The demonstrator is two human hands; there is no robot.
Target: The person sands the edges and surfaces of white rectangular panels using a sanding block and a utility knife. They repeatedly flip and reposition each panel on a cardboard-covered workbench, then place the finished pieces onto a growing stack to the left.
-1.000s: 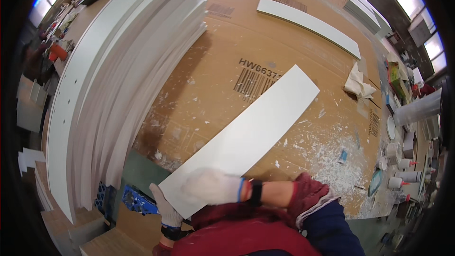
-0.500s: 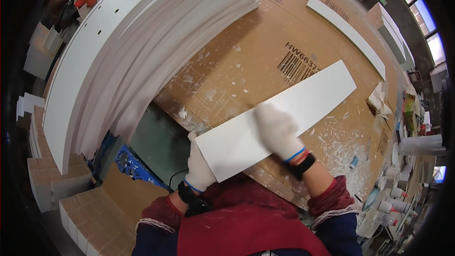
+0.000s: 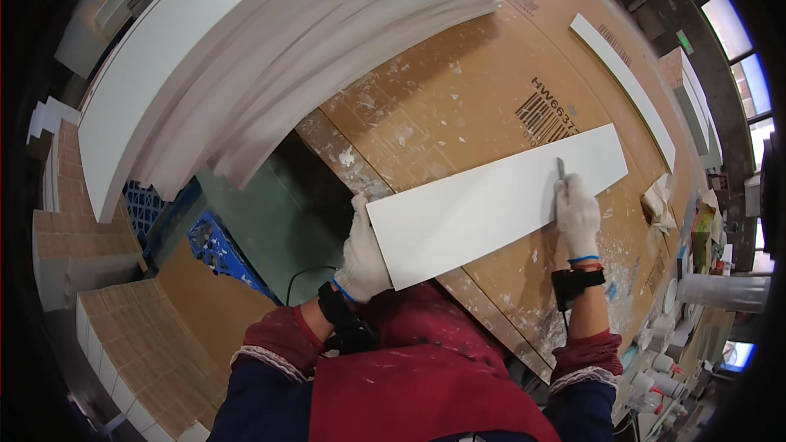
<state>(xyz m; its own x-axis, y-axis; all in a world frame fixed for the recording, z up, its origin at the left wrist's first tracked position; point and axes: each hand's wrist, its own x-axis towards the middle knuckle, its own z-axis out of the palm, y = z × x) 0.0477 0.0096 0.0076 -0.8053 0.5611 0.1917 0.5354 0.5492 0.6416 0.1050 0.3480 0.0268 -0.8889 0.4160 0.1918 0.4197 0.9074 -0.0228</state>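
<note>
A flat white board [image 3: 483,209] with one tapered end lies across the cardboard in front of me. My left hand [image 3: 363,254], in a white knit glove, is closed on its left end, thumb at the top corner and fingers along the edge. My gloved right hand [image 3: 578,217] is by the board's lower edge near the tapered end. A small thin grey blade-like tool [image 3: 561,168] sticks up from its pinched fingers over the board; the part inside the fingers is hidden.
A tall stack of curved white panels [image 3: 246,57] stands at the far left. Beyond the board lies a narrow curved white strip [image 3: 626,86]. Cardboard [image 3: 426,106] covers the table. A crumpled cloth [image 3: 658,203] and bottles [image 3: 659,381] are at right; blue plastic [image 3: 221,250] sits lower left.
My right hand has slid right from the board's middle toward its tapered end, and the grey tool now shows. My left hand stays on the left end. The whole view has shifted.
</note>
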